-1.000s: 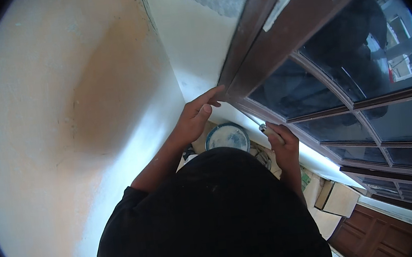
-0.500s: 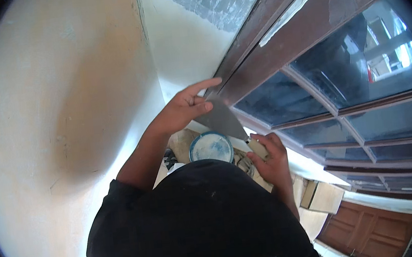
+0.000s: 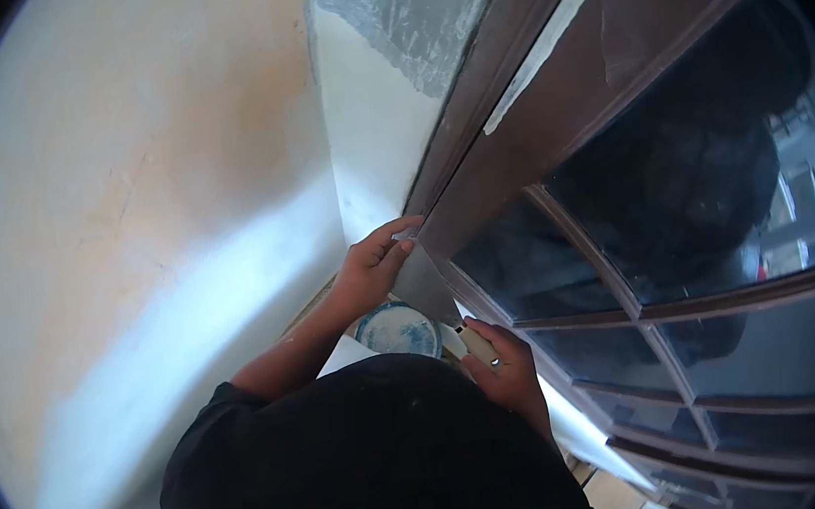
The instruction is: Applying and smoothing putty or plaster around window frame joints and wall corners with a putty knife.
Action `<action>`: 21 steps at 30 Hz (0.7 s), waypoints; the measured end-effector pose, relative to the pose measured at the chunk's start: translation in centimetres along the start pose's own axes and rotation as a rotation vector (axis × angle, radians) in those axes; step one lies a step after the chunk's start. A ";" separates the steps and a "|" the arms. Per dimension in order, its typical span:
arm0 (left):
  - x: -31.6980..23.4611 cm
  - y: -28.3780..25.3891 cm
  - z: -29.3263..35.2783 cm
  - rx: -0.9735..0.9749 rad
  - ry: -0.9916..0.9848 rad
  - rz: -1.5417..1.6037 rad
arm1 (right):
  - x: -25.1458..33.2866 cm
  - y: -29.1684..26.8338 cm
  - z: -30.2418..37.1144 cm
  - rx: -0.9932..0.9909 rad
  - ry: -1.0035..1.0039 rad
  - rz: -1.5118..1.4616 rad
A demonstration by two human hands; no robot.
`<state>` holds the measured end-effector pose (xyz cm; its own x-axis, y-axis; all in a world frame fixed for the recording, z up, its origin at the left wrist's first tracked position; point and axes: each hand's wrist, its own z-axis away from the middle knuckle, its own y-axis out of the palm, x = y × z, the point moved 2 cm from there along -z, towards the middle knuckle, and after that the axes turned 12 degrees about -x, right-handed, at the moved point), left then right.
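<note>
A wide putty knife with a grey metal blade (image 3: 423,288) and a pale handle (image 3: 478,345) is held between my hands. My right hand (image 3: 511,368) is wrapped round the handle. At the blade's far end, my left hand (image 3: 369,270) has its thumb and forefinger closed on the broad edge, the other fingers curled. A small greyish-white patch shows between them, too small to make out. Below the blade stands a round bucket (image 3: 398,333) with a blue rim and whitish, smeared contents, partly hidden by the blade and my dark shirt.
A brown wooden frame (image 3: 508,80) with a whitish strip (image 3: 553,35) rises close on the right, beside paned glass (image 3: 680,196). Left stands a cream wall (image 3: 169,160). A narrow wall section (image 3: 372,109) with a grey patch (image 3: 417,15) meets it in a corner.
Both hands and the putty knife have moved down and slightly left in the picture. My left forefinger, stretched out before, is now nearer the thumb. The view has shifted, showing more glass.
</note>
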<state>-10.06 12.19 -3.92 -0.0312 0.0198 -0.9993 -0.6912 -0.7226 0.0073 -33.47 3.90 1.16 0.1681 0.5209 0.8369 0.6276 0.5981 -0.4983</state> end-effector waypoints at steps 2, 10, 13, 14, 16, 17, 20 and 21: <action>0.1 0.5 1.0 -0.103 0.044 -0.012 | -0.6 -0.4 -0.3 0.038 -0.040 0.007; -2.9 -0.4 0.0 -0.242 0.443 -0.377 | 2.4 -1.5 -4.0 -0.108 -0.266 0.134; -3.9 -0.9 -2.4 -0.246 0.490 -0.178 | 5.4 -0.6 -6.0 -0.181 -0.358 0.243; -4.3 -1.1 -3.3 -0.161 0.445 -0.075 | 6.3 -0.4 -6.7 -0.225 -0.390 0.303; -4.8 -1.5 -5.7 -0.163 0.662 -0.107 | 7.7 0.4 -7.5 -0.275 -0.400 0.399; -5.2 -1.5 -6.6 -0.203 0.881 -0.152 | 8.2 0.7 -7.7 -0.311 -0.393 0.438; -4.7 -1.2 -8.5 -0.234 1.115 -0.174 | 9.3 2.1 -8.2 -0.396 -0.368 0.541; -4.4 -0.9 -8.9 -0.269 1.361 -0.230 | 9.8 2.5 -8.1 -0.448 -0.376 0.576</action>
<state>-2.87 6.64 0.16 0.8832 -0.4089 -0.2298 -0.4225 -0.9063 -0.0113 -24.13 5.55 9.94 0.3408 0.8888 0.3064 0.7782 -0.0839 -0.6224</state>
